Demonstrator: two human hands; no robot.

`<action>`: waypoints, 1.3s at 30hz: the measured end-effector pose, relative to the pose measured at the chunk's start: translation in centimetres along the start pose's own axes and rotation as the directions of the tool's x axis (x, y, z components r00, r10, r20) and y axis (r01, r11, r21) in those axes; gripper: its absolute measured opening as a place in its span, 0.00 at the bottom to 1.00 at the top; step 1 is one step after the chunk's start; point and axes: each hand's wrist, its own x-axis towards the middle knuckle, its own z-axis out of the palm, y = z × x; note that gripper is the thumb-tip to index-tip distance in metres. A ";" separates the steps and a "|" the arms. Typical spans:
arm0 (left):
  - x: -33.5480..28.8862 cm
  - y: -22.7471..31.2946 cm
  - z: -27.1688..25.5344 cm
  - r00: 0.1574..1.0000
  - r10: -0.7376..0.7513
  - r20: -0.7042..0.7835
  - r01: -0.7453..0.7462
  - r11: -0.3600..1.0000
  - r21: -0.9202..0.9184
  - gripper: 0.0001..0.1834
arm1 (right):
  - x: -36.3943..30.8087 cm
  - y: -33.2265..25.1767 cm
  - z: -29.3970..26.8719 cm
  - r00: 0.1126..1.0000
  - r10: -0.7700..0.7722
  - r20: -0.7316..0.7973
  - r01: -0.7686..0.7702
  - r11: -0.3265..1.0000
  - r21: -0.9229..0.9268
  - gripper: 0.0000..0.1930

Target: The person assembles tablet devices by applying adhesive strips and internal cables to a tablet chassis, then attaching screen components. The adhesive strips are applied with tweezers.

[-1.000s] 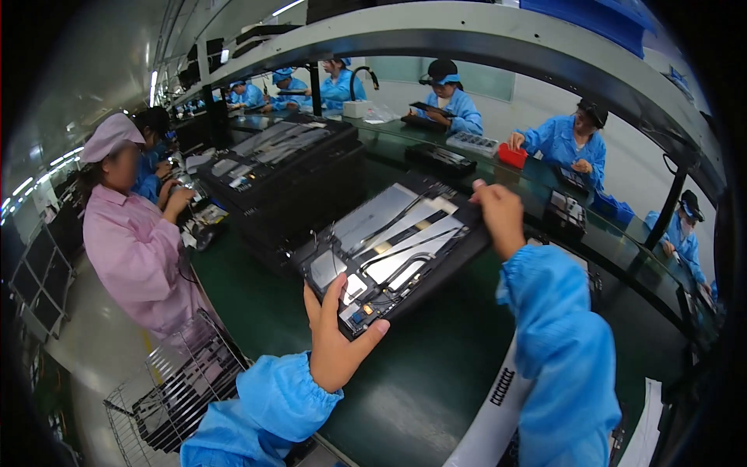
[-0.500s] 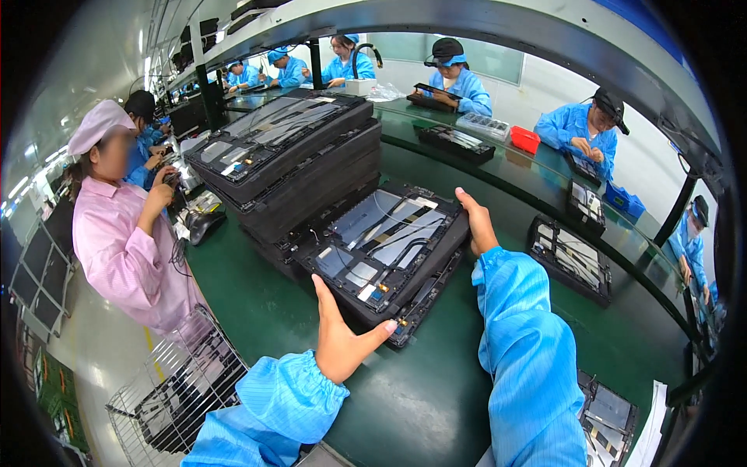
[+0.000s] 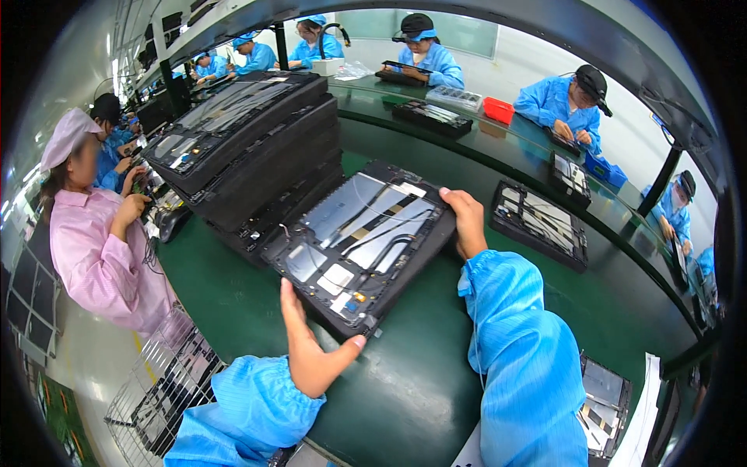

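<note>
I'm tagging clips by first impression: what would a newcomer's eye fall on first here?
Probably the open, black rectangular device with silver-grey plates, held at the centre between the bare left grip and bare right grip. Next, the tall stack of black rectangular units behind it to the left, and the person in a pink long-sleeved coat at the left.

Stack (image 3: 276, 148) left, central device (image 3: 362, 233), second device (image 3: 539, 222) right, basket (image 3: 134, 401) seemingly beside bench (image 3: 412, 393)

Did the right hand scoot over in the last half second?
Yes: the right hand has shifted rightward and lower in the picture, judged against the tall black stack, ending up farther from it.
</note>
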 end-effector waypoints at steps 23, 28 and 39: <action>5.5 -2.0 -1.7 0.914 -0.272 -0.301 0.174 0.933 -0.317 0.27 | 0.1 0.7 2.1 0.972 0.216 -0.089 -0.161 0.896 0.415 0.20; 7.5 -4.1 -3.0 0.887 -0.306 -0.345 0.248 0.947 -0.203 0.19 | 0.7 1.6 1.9 0.974 -0.069 -0.218 0.014 0.970 -0.243 0.22; 0.2 7.2 4.7 0.599 0.563 0.569 -0.729 0.677 0.098 0.19 | -0.5 -22.6 -13.5 0.941 -0.133 0.312 0.338 0.317 -0.886 0.18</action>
